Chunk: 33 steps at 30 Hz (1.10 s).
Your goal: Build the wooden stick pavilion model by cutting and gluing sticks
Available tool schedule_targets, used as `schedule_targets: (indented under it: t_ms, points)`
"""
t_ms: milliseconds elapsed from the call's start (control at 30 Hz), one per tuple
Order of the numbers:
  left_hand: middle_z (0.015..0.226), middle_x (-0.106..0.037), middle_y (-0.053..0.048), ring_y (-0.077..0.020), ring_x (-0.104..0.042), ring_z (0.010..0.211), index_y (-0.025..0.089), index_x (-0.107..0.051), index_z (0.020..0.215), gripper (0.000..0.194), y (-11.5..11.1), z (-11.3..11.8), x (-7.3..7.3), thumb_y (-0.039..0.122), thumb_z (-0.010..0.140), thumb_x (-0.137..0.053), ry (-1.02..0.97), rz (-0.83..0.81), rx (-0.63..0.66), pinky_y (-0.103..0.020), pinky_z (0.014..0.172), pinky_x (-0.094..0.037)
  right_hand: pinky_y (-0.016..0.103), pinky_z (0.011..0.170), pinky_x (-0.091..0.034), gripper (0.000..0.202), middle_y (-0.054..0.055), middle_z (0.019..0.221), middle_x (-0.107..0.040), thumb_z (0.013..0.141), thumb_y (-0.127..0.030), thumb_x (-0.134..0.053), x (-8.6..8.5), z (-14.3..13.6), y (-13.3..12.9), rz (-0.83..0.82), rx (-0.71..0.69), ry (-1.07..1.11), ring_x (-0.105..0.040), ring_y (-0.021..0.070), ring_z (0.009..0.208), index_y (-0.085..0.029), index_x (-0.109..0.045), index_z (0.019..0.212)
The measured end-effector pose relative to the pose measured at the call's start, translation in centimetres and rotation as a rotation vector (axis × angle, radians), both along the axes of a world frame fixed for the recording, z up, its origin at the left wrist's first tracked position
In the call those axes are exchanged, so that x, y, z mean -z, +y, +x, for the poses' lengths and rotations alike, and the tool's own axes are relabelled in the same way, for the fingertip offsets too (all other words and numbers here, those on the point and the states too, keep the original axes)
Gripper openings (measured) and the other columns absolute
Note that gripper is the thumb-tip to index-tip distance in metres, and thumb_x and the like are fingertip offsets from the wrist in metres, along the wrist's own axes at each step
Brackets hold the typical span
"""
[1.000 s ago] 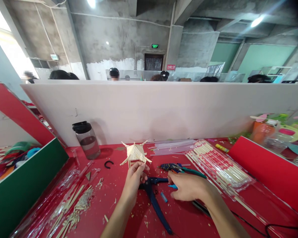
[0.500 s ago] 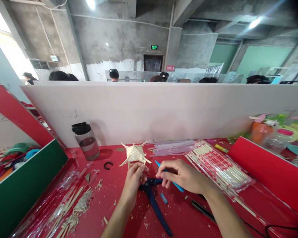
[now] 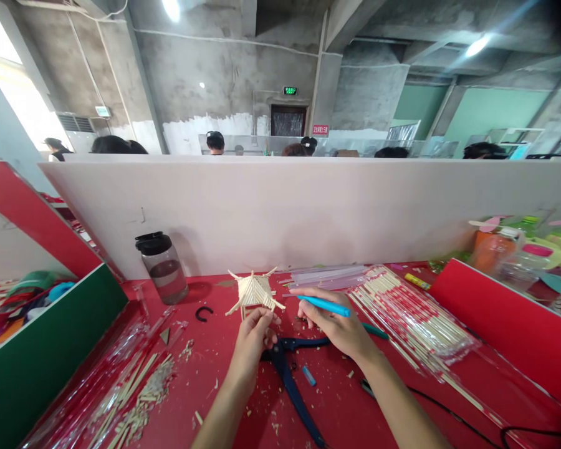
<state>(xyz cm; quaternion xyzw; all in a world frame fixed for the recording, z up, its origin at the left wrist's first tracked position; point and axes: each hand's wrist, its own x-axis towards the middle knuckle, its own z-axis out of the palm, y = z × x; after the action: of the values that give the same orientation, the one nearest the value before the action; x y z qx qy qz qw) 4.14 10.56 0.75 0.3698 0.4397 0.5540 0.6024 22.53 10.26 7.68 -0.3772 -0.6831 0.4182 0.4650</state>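
A small pavilion model (image 3: 253, 290) of pale wooden sticks, with a pointed roof and flared corners, stands at the middle of the red table. My left hand (image 3: 256, 333) is closed at its front lower edge, fingertips pinched on it; they hide the part they grip. My right hand (image 3: 339, 327) is closed around a slim blue pen-shaped tool (image 3: 325, 305), which lies across the fingers with its tip towards the model. Below both hands lies a dark blue plier-like cutter (image 3: 290, 380) with long handles. Near it is a short blue piece (image 3: 309, 375).
A water bottle (image 3: 163, 268) stands back left, near a black C-shaped ring (image 3: 204, 313). Cut sticks (image 3: 140, 386) and scraps lie left. Bagged sticks (image 3: 416, 312), clear strips (image 3: 327, 278) and a yellow tube (image 3: 417, 281) lie right. A white partition (image 3: 308, 212) closes the back.
My right hand has turned and shifted slightly right, swinging the blue tool from a downward slant to nearly level. My left hand and the pavilion model stay in place.
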Motion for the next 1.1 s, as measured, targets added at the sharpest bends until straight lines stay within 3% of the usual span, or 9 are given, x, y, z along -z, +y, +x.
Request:
schedule_targets:
  t_ms: [167,467,1100]
  points:
    - [0.076,-0.066,0.001,-0.0042,-0.049,0.044,0.016,-0.058,0.075,0.042,0.0,0.0,0.1,0.053,0.068,-0.075,0.001,0.001,0.004,-0.018,0.043,-0.032,0.026,0.069,-0.052,0.026,0.003,0.089,-0.072,0.096,-0.04,-0.055,0.3,-0.9,-0.3,0.127,0.031,-0.126,-0.064,0.0155,0.073,-0.023,-0.072,0.106]
    - [0.071,-0.064,0.001,-0.0047,-0.048,0.044,0.016,-0.06,0.074,0.041,0.3,-0.1,0.5,0.054,0.069,-0.075,0.024,0.025,0.007,-0.018,0.043,-0.034,0.027,0.077,-0.049,0.01,0.002,0.089,-0.07,0.094,-0.03,-0.059,1.3,-1.8,-0.3,0.325,0.138,-0.257,-0.067,0.0176,0.083,-0.023,-0.067,0.094]
    - [0.069,-0.062,0.001,-0.0061,-0.048,0.047,0.017,-0.06,0.077,0.038,-0.2,-0.1,0.1,0.052,0.072,-0.073,0.021,0.016,0.01,-0.018,0.046,-0.034,0.029,0.083,-0.053,0.013,0.003,0.097,-0.073,0.093,-0.029,-0.06,1.6,-2.6,-0.3,0.323,0.129,-0.231,-0.07,0.0214,0.092,-0.025,-0.072,0.098]
